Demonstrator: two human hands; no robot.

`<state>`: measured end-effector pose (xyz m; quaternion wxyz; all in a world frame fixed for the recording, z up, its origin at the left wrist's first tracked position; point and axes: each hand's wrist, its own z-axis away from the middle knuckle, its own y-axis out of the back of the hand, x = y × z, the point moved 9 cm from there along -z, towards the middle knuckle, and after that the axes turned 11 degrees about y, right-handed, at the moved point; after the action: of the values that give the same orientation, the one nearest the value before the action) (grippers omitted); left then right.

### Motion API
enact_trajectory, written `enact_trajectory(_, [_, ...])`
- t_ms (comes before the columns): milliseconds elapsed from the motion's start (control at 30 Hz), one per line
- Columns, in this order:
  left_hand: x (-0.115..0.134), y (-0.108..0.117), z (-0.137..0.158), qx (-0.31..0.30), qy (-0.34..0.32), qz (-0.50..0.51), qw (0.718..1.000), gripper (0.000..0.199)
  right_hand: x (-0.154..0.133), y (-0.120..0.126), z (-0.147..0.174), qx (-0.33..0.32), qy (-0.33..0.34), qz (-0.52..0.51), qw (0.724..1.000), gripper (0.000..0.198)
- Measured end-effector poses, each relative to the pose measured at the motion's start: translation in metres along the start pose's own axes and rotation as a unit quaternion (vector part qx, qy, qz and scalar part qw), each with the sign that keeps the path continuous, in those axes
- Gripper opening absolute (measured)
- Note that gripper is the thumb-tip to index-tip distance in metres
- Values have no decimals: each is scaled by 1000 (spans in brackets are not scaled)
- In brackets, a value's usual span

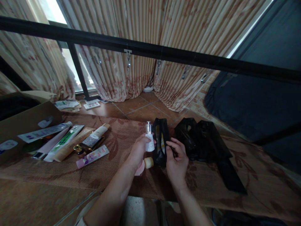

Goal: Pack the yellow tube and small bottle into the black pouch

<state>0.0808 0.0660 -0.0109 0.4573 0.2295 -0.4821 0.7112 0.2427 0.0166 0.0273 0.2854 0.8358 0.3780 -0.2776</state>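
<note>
A small white dropper bottle point(149, 143) with a shiny silver top stands upright in my left hand point(138, 149), whose fingers are closed round it. Just right of the bottle is a black plastic bag point(160, 160), its mouth parted and something yellow showing inside. My right hand point(177, 161) grips the bag's right edge between thumb and fingers. Below the bottle, a small jar with a cream-coloured lid point(149, 162) sits by the bag. Next to it a round pink item point(140, 169) is partly covered by my left wrist.
To the left lie several tubes point(67, 141), a glittery bottle point(90, 142) and a purple-white tube point(92, 156), beside a cardboard box point(50, 114). More black bags point(199, 138) are on the right of the brown patterned cloth point(127, 135). A dark metal rail point(145, 50) crosses before the curtains.
</note>
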Motion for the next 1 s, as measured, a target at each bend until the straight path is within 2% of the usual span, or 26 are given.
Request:
enact_trajectory(267, [-4, 2, -2, 4, 17, 1, 1000, 37, 1, -1, 0, -10, -3, 11, 1000, 19])
enact_trajectory(500, [-6, -1, -2, -7, 30, -13, 999, 56, 1, -3, 1, -19, -4, 7, 1000, 18])
enact_trajectory(767, [-4, -5, 3, -20, 42, 24, 999, 63, 1, -4, 1, -24, -6, -1, 1000, 18])
enact_trajectory(1000, [3, -7, 7, -42, 8, 38, 998, 61, 3, -4, 1, -24, -12, 13, 1000, 19])
